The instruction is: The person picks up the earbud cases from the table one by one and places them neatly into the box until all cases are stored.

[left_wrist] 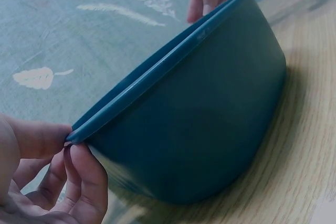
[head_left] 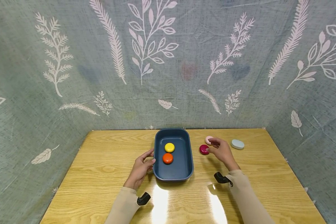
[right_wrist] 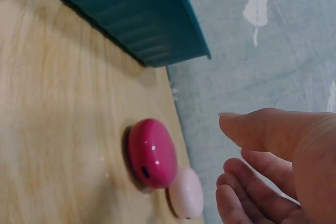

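Observation:
A dark blue tray (head_left: pixel 172 130) stands mid-table with a yellow disc (head_left: pixel 169 147) and an orange disc (head_left: pixel 167 158) inside. My left hand (head_left: pixel 152 156) is at the tray's left side; in the left wrist view the left hand (left_wrist: pixel 71 145) pinches the rim of the tray (left_wrist: pixel 199 119) between thumb and fingers. My right hand (head_left: pixel 211 147) hovers just right of a magenta disc (head_left: pixel 203 149) and beside a pale pink disc (head_left: pixel 208 140). Seen from the right wrist, the right hand (right_wrist: pixel 226 150) is relaxed and holds nothing, above the magenta disc (right_wrist: pixel 152 153) and pink disc (right_wrist: pixel 186 192).
A light blue disc (head_left: pixel 237 144) lies to the right of my right hand. The wooden table (head_left: pixel 106 161) is walled on three sides by grey-green cloth with leaf prints (head_left: pixel 156 62). The tray's wall (right_wrist: pixel 131 19) is close to the left of the magenta disc.

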Demonstrator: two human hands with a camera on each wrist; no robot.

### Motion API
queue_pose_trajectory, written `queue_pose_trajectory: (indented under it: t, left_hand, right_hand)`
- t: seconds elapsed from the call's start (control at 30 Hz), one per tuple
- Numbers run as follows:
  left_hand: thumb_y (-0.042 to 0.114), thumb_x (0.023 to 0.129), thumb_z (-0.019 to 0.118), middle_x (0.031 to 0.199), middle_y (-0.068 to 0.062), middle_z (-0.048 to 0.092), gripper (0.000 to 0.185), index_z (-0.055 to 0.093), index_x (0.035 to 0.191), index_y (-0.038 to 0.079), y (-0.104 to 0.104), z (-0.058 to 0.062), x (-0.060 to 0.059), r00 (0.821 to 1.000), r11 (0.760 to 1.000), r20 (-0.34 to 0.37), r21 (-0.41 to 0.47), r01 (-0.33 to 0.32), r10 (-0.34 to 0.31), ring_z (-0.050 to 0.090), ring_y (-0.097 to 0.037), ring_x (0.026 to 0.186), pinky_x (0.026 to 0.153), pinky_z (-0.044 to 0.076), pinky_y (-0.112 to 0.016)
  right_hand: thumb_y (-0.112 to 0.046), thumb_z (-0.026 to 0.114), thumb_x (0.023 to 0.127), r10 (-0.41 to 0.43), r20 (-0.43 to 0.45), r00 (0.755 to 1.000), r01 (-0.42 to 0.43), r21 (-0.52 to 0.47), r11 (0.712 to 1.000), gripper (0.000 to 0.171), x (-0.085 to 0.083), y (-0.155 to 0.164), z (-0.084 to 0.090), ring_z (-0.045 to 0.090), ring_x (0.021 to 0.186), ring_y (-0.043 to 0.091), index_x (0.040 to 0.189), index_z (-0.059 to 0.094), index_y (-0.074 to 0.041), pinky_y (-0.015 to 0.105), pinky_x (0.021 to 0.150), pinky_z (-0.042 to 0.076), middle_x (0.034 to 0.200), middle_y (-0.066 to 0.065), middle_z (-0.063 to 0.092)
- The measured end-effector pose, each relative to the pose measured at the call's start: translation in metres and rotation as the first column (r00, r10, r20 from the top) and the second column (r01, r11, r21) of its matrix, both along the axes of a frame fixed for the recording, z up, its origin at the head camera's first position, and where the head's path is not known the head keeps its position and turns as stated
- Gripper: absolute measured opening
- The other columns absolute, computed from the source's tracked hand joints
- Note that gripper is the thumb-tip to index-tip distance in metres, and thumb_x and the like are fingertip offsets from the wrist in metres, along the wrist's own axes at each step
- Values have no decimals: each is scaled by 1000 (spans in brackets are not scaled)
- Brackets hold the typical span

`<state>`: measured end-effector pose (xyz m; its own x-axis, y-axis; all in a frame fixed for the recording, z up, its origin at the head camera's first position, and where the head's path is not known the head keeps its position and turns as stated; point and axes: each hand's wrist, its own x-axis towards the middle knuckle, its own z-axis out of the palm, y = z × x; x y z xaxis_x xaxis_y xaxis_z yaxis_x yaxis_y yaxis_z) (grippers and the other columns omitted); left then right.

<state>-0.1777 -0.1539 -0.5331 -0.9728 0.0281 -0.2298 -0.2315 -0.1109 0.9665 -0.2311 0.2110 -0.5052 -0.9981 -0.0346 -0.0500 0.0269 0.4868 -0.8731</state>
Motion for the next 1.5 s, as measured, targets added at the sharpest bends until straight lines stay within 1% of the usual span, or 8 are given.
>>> queue_pose_trajectory:
  t: [0.23,0.43,0.5,0.6,1.0,1.13,1.3,1.5]
  left_hand:
    - [-5,103,60,137,-17,47,54,53,155,4,0,1,1,1000,1000,-1,3,-2,2,57,-10,82,69,53,-22]
    - [-5,103,60,136,-17,46,54,52,155,3,1,1,1,1000,1000,0,8,-4,4,56,-10,82,68,53,-22]
    - [-5,103,60,136,-17,46,54,52,155,3,1,1,0,1000,1000,1,10,-5,5,56,-10,81,68,53,-22]
    - [-5,103,60,136,-16,46,53,53,155,4,1,2,0,1000,1000,3,7,-6,6,56,-10,81,68,53,-22]
    - [-4,103,60,138,-18,46,53,52,155,4,1,2,1,1000,1000,2,-1,0,0,57,-10,82,69,53,-22]
    - [-4,103,60,138,-18,46,54,52,155,4,1,2,0,1000,1000,1,10,3,-3,57,-10,83,69,53,-22]
    - [-4,103,61,137,-18,46,54,52,155,3,1,2,0,1000,1000,1,17,2,-2,57,-10,83,68,52,-22]
    - [-5,103,60,137,-18,47,54,52,155,3,2,1,1,1000,1000,0,15,-3,3,57,-10,81,68,52,-21]
  right_hand:
    - [3,74,92,-15,-23,1000,15,4,1000,48,0,1,-11,57,132,45,137,62,11,52,113,48,137,30,62]
    - [9,78,85,-22,-84,996,21,-8,1000,44,-2,0,-22,63,122,49,127,65,16,51,105,53,126,34,66]
    - [10,79,84,-31,-83,996,30,-18,999,44,-1,-1,-24,65,119,48,126,66,16,51,103,54,124,34,67]
    - [9,80,83,-39,-84,996,39,-2,999,45,-1,-1,-27,66,116,48,126,67,15,53,101,55,121,35,68]
    - [9,79,86,-37,-69,997,41,62,997,50,-3,-6,-37,64,119,46,133,63,13,55,105,52,124,33,68]
    - [11,77,86,-21,-72,997,24,39,999,53,-4,-8,-41,64,121,47,136,60,15,54,105,52,128,34,66]
    - [13,77,85,-29,-65,997,31,22,999,57,-5,-12,-44,64,122,47,140,58,14,52,105,53,131,35,64]
    - [14,80,82,-38,-87,995,44,75,996,59,-7,-17,-46,65,119,46,137,59,15,53,104,54,129,35,64]
